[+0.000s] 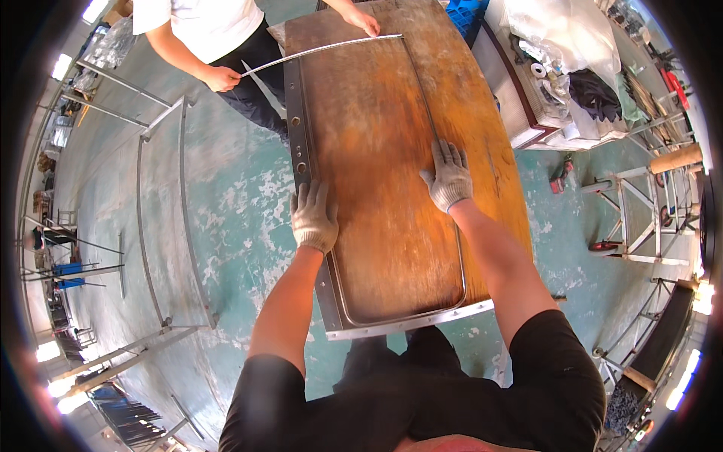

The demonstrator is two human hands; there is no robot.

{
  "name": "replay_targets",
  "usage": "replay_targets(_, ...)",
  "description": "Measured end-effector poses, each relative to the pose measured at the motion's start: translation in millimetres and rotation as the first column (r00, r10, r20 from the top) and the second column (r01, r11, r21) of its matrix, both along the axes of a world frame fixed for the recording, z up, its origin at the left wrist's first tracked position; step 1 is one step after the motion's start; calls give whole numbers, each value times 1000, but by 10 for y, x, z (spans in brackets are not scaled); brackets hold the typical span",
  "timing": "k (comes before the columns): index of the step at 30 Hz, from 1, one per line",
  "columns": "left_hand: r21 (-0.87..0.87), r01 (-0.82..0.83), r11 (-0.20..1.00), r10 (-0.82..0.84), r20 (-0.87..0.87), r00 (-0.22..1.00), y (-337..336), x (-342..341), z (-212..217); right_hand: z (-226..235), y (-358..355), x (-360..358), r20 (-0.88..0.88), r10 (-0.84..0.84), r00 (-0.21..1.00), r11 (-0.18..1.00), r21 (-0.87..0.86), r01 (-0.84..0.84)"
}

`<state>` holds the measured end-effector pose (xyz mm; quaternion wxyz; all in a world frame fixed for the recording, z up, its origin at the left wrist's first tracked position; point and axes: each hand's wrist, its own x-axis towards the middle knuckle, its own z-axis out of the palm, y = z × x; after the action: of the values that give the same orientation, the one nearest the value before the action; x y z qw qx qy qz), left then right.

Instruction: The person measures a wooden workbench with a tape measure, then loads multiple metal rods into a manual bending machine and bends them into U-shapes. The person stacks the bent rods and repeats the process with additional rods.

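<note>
A thin metal rod frame [461,264] with rounded near corners lies on a brown wooden tabletop [376,173]. My left hand [315,220], in a pale knitted glove, rests with fingers stretched out over the frame's left side, beside a dark metal strip with holes [296,135]. On the right side of the frame lies my gloved right hand [450,178], fingers extended and thumb apart, pressing on the rod. Across the far end, a co-worker's two bare hands [223,78] hold a measuring tape [324,50] stretched over the table. What lies beneath my palms is hidden.
A light metal strip [410,322] edges the table's near end. Left on the green floor stands a metal tube frame [183,211]. A cluttered bench [553,98] is at the far right, with a red-and-black tool [561,175] on the floor and a wheeled metal stand [633,203] nearby.
</note>
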<state>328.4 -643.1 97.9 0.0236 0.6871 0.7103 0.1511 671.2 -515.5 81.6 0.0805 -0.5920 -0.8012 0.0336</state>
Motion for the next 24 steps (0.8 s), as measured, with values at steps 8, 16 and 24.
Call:
replay_targets(8,-114,-11,993,5,-46,999,69,-6,60,89,52,-80,71,-18,997,997,-68,23)
replay_targets(16,-143,-25,989,18,-49,999,124,1,118,72,82,-94,65,-1,998,999,-53,4)
replay_targets(24,-153,-21,988,16,-32,999,145,-20,129,85,96,-127,84,-10,996,998,-69,16)
